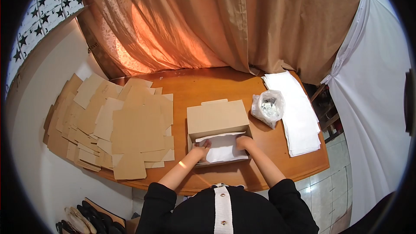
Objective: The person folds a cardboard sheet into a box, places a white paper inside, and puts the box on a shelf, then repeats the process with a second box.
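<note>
White paper (222,148) down in the open cardboard box (218,119), long axis side to side, right between left hand (202,147) and right hand (243,142), neither really nearer. Fingers loosely apart on the left; curled on the right, can't tell if pinching anything tbh.

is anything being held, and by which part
The left hand and right hand are at opposite ends of the white paper in the open cardboard box; whether either grips it cannot be told.
</note>
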`<state>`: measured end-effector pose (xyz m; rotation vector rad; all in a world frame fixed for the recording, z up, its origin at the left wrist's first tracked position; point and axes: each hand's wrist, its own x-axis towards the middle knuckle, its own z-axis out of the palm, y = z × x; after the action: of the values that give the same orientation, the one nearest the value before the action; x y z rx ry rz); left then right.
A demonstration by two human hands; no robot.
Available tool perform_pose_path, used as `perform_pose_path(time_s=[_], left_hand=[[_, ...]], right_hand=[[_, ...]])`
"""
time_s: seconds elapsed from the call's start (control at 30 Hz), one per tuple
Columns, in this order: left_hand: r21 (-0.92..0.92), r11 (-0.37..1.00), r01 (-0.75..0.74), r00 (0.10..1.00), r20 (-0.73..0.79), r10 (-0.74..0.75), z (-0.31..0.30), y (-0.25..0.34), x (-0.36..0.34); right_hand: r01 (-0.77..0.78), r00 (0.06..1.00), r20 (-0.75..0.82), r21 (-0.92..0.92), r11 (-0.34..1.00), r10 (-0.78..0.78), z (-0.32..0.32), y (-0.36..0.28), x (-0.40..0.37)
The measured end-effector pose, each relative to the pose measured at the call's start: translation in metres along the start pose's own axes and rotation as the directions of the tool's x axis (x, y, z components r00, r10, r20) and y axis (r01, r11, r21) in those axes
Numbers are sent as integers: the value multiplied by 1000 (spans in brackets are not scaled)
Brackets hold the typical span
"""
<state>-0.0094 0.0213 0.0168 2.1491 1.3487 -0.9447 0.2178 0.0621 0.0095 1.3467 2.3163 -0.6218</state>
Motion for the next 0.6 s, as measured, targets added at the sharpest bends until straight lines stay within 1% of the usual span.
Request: perform_pose_path(time_s=[0.03, 0.07, 0.13, 0.17, 0.2, 0.27, 0.33, 0.37, 0.4, 0.43, 0.47, 0.5, 0.53, 0.57, 0.6], left_hand=[[-2, 1000, -2, 1000, 0, 2, 4, -1, 5], [2, 1000, -11, 1000, 2, 11, 7, -2, 10], [4, 1000, -23, 1000, 3, 23, 21, -7, 31], [40, 999, -32, 999, -29, 33, 33, -12, 46], [77, 996, -37, 997, -61, 42, 32, -13, 42], [67, 996, -53, 998, -40, 55, 27, -13, 35], [61, 995, -73, 997, -21, 75, 21, -15, 28], [32, 994, -104, 994, -23, 104, 19, -17, 25], [2, 991, -134, 991, -26, 134, 18, -18, 23], [0, 991, -133, 991, -26, 133, 11, -17, 14], [-68, 985, -156, 988, -32, 154, 5, -18, 5], [-137, 974, -178, 984, -39, 174, -1, -17, -5], [-139, 974, -178, 984, -37, 175, -4, -18, -10], [-211, 945, -248, 968, -77, 237, -6, -20, -15], [-279, 906, -318, 948, -121, 295, -8, -21, -22]], right_hand=[[-111, 988, 102, -13, 994, 112, -5, -2, -5], [-115, 988, 104, -15, 993, 116, -6, -9, -11], [-214, 977, -15, 26, 977, 214, -1, -22, -18], [-214, 977, -14, 24, 977, 214, -3, -25, -23], [-238, 971, 4, 21, 971, 238, -4, -28, -25], [-258, 966, 21, 20, 966, 257, -5, -29, -25], [-192, 977, 94, -2, 981, 191, -4, -22, -25], [-193, 977, 94, -3, 981, 192, -1, -20, -26], [-160, 982, 100, -30, 987, 163, -5, -23, -34], [-126, 985, 109, -57, 990, 132, -8, -26, -41], [-125, 985, 111, -57, 991, 130, -12, -27, -45], [-93, 981, 170, -7, 996, 93, -14, -25, -49], [-64, 973, 226, 45, 997, 53, -17, -23, -55], [-64, 972, 228, 47, 997, 52, -18, -20, -62], [38, 985, 156, 199, 979, -70, -19, -16, -72]])
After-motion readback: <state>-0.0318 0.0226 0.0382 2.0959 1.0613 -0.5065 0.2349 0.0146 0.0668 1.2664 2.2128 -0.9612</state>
